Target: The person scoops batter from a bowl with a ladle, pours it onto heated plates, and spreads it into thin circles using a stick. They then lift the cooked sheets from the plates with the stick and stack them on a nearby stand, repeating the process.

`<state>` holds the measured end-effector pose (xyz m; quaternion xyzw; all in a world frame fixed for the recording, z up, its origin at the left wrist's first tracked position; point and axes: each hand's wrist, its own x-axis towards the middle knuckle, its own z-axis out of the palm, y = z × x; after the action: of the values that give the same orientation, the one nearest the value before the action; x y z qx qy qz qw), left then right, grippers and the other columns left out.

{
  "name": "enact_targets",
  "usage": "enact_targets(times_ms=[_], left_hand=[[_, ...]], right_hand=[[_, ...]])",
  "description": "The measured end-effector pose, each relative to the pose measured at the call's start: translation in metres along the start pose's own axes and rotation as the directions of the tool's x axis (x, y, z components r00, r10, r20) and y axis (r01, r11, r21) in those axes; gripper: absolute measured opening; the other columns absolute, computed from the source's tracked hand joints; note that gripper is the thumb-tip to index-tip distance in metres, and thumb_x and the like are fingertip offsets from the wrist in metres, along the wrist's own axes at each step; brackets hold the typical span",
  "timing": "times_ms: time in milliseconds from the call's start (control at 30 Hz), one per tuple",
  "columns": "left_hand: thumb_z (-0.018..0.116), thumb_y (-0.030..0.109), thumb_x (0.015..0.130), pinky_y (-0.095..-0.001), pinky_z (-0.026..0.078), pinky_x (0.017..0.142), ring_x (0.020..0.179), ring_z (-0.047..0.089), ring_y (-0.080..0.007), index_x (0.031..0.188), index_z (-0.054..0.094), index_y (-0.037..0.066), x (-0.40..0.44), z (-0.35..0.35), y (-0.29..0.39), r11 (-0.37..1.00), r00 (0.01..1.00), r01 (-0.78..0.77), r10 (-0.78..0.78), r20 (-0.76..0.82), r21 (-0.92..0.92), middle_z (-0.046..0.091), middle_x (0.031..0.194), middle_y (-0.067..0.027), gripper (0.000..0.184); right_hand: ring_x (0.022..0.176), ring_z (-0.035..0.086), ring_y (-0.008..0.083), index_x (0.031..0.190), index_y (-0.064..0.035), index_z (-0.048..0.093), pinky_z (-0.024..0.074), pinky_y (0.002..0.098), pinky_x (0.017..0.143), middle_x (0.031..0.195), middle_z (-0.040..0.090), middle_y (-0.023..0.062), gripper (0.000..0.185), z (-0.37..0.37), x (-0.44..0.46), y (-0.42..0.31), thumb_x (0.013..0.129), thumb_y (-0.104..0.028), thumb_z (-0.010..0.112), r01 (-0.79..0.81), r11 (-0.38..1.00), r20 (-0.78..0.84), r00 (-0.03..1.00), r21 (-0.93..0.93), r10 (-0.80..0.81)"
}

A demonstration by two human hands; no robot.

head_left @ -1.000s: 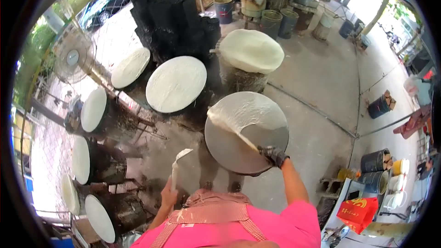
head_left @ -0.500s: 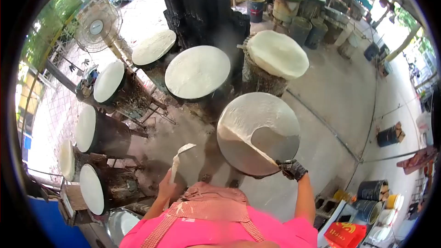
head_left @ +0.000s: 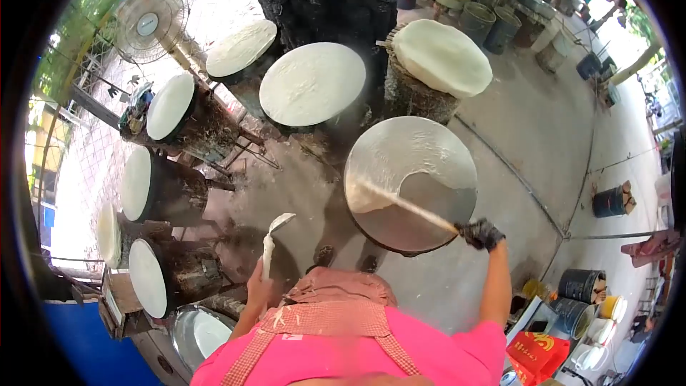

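Largest, round pan [head_left: 443,204]: ahead and left of right hand [head_left: 484,234], part-coated in white paste [head_left: 400,144]. Right hand, gloved, closes around the end of a long stick [head_left: 418,209]; end grip probably lets it span the pan with the hand just outside. Left hand [head_left: 259,287], bare, wraps a short scraper-like tool [head_left: 268,249], upright, likely keeping its whitened tip off clothing. Writing: red bag [head_left: 532,359], bodyward of right hand, yellow characters illegible; white tag [head_left: 291,337], right of left hand, unreadable
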<state>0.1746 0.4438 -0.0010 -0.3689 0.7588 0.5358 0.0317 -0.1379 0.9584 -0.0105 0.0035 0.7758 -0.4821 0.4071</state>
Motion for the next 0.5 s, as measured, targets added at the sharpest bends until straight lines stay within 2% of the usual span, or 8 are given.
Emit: enact_targets(times_ms=[33,133,233,367,433,500], left_hand=[[0.043,-0.007,0.071,-0.0227,0.027,0.034,0.037,0.033,-0.0068,0.132,0.026,0.016,-0.002,-0.002,-0.006,1.0,1.0,-0.004,0.004,-0.007,-0.006,0.042,0.056,-0.0014,0.068],[0.049,0.003,0.068,-0.0205,0.041,0.062,0.071,0.049,-0.0098,0.125,0.036,0.006,-0.01,-0.003,0.019,0.999,0.999,0.031,-0.031,-0.023,-0.027,0.054,0.089,-0.0036,0.059],[0.048,0.004,0.069,-0.0209,0.041,0.064,0.072,0.05,-0.0106,0.125,0.036,0.006,-0.001,-0.026,0.009,0.999,1.0,-0.029,0.029,-0.001,0.037,0.054,0.092,-0.0041,0.058],[0.047,0.002,0.067,-0.0224,0.041,0.069,0.077,0.051,-0.0123,0.125,0.036,0.006,0.014,-0.058,-0.02,0.996,0.996,-0.067,0.063,0.067,0.065,0.055,0.096,-0.0055,0.059],[0.046,-0.001,0.066,-0.0236,0.041,0.072,0.08,0.052,-0.0136,0.126,0.035,0.006,0.026,-0.075,-0.033,0.996,0.99,-0.052,0.041,0.138,0.071,0.055,0.098,-0.0064,0.062],[0.046,-0.003,0.065,-0.0226,0.042,0.061,0.068,0.052,-0.0128,0.126,0.035,0.008,0.046,-0.094,-0.031,0.998,0.98,-0.044,0.034,0.194,0.046,0.054,0.091,-0.0052,0.064]], right_hand=[[0.051,0.048,0.0131,0.092,-0.0085,0.062,0.0386,0.0265,0.045,0.064,0.055,0.0017,0.02,0.001,0.02,-0.01,0.076,-0.019,0.057,0.076,0.997,-0.093,0.993,-0.004,-0.076],[0.049,0.048,0.0114,0.094,-0.0057,0.061,0.0385,0.0253,0.043,0.068,0.057,0.0032,0.025,0.002,0.088,-0.037,0.077,-0.024,0.056,0.139,0.976,-0.158,0.981,0.167,-0.113],[0.049,0.048,0.0108,0.096,-0.0065,0.061,0.0385,0.0253,0.043,0.069,0.058,0.0033,0.025,-0.006,0.092,-0.044,0.077,-0.023,0.056,0.139,0.983,-0.167,0.979,0.122,-0.118],[0.049,0.048,0.01,0.098,-0.0075,0.06,0.0385,0.0253,0.043,0.071,0.059,0.0033,0.026,0.005,-0.044,0.017,0.078,-0.023,0.055,0.033,0.999,-0.276,0.961,-0.02,-0.038],[0.049,0.048,0.0096,0.099,-0.008,0.06,0.0385,0.0253,0.043,0.071,0.06,0.0034,0.026,0.044,-0.131,0.044,0.079,-0.022,0.054,-0.052,0.998,-0.397,0.916,0.042,0.064],[0.049,0.048,0.0093,0.101,-0.0085,0.059,0.0385,0.0252,0.043,0.072,0.06,0.0034,0.026,0.111,-0.2,0.06,0.079,-0.022,0.054,-0.091,0.983,-0.545,0.822,0.161,0.165]])
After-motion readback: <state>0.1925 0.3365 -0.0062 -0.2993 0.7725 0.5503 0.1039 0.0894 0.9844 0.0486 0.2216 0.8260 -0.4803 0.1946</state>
